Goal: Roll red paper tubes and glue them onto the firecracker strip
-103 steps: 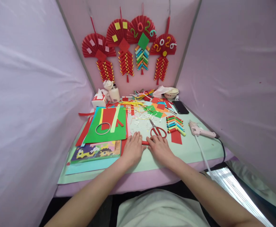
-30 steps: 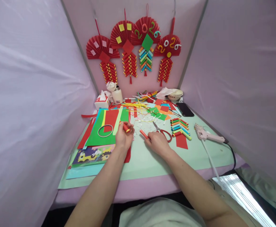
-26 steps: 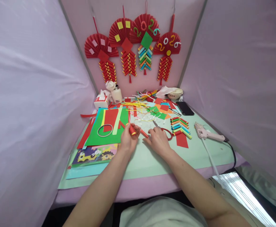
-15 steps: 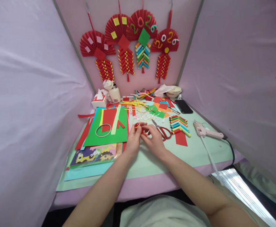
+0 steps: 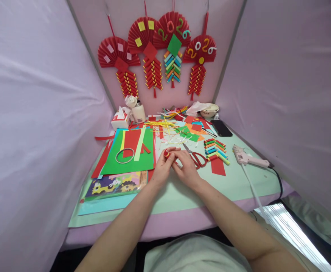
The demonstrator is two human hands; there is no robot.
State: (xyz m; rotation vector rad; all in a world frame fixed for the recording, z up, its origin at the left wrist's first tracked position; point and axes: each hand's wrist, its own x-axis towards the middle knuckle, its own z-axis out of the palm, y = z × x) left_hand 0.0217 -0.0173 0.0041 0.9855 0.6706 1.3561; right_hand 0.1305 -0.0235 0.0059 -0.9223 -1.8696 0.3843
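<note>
red roll (image 5: pixel 167 153), small and with a yellow edge, sits in the left hand (image 5: pixel 162 168) above the bench (image 5: pixel 188 192), near its front middle. the left fingers are closed round it, its end peeping out by the thumb. the right hand (image 5: pixel 188 170) meets the left at the fingertips, its fingers bent and drawn in; a bit of red shows under them, but i cannot tell whether they grip it or how far they are open.

scissors (image 5: pixel 198 158) with red handles lie just beside the right hand, on its right, blades pointing away. further right, the coloured rolls (image 5: pixel 215 149) form slanting rows, their near end at the red paper (image 5: pixel 218 168). beyond those are the glue gun (image 5: pixel 247 158) and, farther back, the phone (image 5: pixel 221 128).

on the left, a ring (image 5: pixel 115 155) rests on the papers stacked over the green sheet (image 5: pixel 111 162), with the picture pack (image 5: pixel 117 185) nearer the front. yellow strips (image 5: pixel 165 124) lie across the back, and four red fans (image 5: pixel 137 32) hang on the wall behind.
</note>
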